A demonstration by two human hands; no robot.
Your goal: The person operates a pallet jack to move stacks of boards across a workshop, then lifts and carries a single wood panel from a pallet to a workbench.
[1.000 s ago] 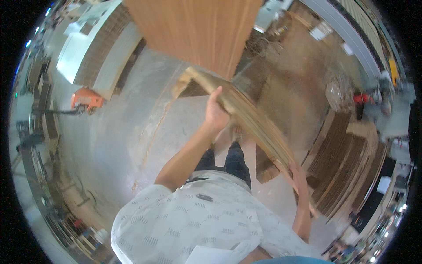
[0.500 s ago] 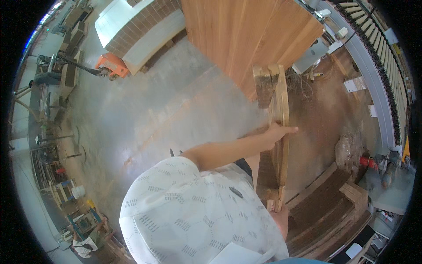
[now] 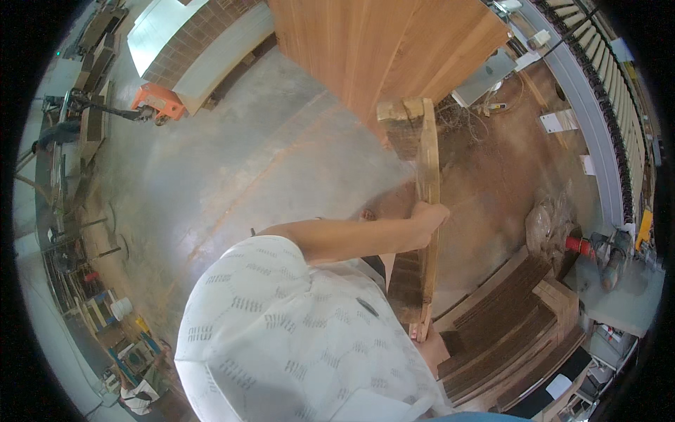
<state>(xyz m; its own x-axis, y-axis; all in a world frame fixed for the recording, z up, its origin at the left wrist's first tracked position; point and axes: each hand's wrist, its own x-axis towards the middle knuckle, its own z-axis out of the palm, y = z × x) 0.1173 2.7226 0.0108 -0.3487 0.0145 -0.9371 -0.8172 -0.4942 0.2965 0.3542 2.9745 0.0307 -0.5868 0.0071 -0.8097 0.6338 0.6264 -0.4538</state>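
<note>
A long, rough-edged wooden board (image 3: 430, 158) is held on edge in front of me, running from the far side toward me. My left hand (image 3: 427, 216) reaches across and grips its upper edge near the middle, fingers curled over. At the near end, my right hand (image 3: 432, 349) is closed around the board, partly hidden by my white sleeve. The board's far end sits beside the corner of a large wooden panel (image 3: 387, 56); I cannot tell whether they touch.
Dark boards (image 3: 492, 337) are stacked at the near right, with crumpled clear plastic (image 3: 548, 225) beyond. A roller conveyor (image 3: 619, 119) curves along the right. At the far left, an orange pallet jack (image 3: 158, 102) stands by a stack of wood (image 3: 204, 42). A person (image 3: 140, 397) is at the lower left.
My left hand's index finger, stretched out past the board before, is now curled in with the others. The board and surroundings have shifted slightly left in the view.
</note>
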